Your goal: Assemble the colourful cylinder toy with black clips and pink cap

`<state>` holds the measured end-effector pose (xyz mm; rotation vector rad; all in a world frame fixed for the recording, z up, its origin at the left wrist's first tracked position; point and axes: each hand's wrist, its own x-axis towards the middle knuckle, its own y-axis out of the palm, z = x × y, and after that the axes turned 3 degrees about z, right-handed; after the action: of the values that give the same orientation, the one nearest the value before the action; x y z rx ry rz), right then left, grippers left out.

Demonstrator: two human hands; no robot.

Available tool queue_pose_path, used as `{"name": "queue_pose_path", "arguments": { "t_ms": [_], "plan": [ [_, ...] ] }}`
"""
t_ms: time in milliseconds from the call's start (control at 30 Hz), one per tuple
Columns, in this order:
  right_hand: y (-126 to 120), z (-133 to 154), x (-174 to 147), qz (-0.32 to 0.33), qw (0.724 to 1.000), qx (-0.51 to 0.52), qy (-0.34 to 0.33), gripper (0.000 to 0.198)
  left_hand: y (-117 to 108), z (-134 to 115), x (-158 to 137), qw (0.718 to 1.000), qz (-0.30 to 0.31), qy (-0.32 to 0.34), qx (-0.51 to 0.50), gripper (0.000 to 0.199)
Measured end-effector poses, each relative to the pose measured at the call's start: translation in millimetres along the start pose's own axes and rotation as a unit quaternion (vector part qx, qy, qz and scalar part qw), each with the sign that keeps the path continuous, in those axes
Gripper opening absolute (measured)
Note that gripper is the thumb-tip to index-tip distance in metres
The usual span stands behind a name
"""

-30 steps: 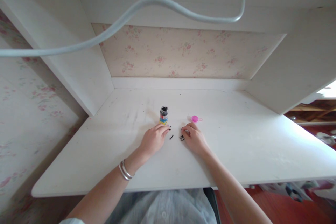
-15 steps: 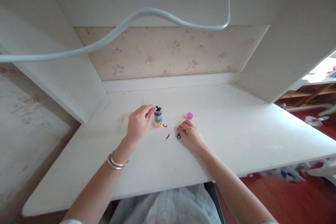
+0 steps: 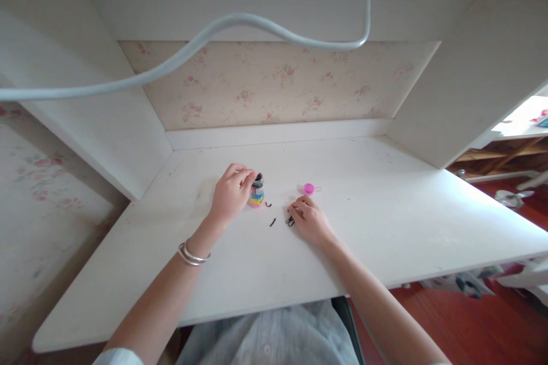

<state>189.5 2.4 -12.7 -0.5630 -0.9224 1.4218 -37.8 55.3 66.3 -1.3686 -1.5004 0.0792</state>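
A small clear jar (image 3: 257, 196) with a colourful label and black bands inside stands upright on the white desk. At its mouth, my left hand (image 3: 232, 191) has thumb and fingers pinched together; whatever they hold is hidden. My right hand (image 3: 311, 219) lies on the desk to the right, its fingers curled down on several thin black hair bands (image 3: 290, 220), which partly show by the thumb. Between the hands are a curved black band (image 3: 268, 205) and a short straight-looking one (image 3: 273, 222). A pink lid (image 3: 308, 189) with a loop lies beyond my right hand.
The white desk (image 3: 385, 211) has side panels and a low back ledge (image 3: 278, 129). A thick white cable (image 3: 240, 18) hangs across the upper view, close to the camera. Wooden shelving (image 3: 500, 154) stands off to the right.
My left hand has moved slightly right, and its fingertips are now closer over the jar's mouth. The right hand, lid and loose bands stay put; the view has shifted a little.
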Motion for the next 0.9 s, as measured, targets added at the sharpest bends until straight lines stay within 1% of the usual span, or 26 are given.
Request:
{"name": "queue_pose_path", "arguments": {
  "t_ms": [233,333,433,533,633,733,833,900],
  "plan": [
    [-0.5,0.9,2.4,0.018,1.000,-0.015,-0.004,0.025,-10.1,-1.9,-4.4,0.999,-0.013,-0.027,-0.046,0.031],
    [-0.3,0.8,4.7,0.025,1.000,-0.015,-0.001,0.022,-13.7,-2.8,-15.6,0.997,-0.018,-0.048,-0.058,0.030],
    [0.2,0.2,6.7,0.018,1.000,0.003,0.001,0.022,-14.1,-3.5,-31.7,0.996,-0.005,-0.063,-0.063,0.027],
    [0.5,-0.4,8.1,0.007,1.000,0.022,0.004,0.022,-10.0,-5.2,-49.1,0.995,0.039,-0.072,-0.059,0.027],
    [0.0,-1.5,8.4,-0.015,0.999,0.022,0.023,0.023,-1.5,-9.3,-64.8,0.990,0.121,-0.064,-0.046,0.026],
    [-0.4,-4.1,7.9,-0.026,0.999,0.007,0.043,0.021,9.6,-15.1,-76.3,0.979,0.198,-0.055,-0.011,0.020],
    [-0.1,-7.2,7.9,-0.024,0.999,0.011,0.046,0.020,19.9,-20.9,-82.5,0.967,0.247,-0.059,0.033,0.018],
    [0.4,-8.3,8.3,-0.022,0.999,0.015,0.040,0.022,25.0,-24.1,-83.7,0.962,0.263,-0.058,0.053,0.021]
  ]
}}
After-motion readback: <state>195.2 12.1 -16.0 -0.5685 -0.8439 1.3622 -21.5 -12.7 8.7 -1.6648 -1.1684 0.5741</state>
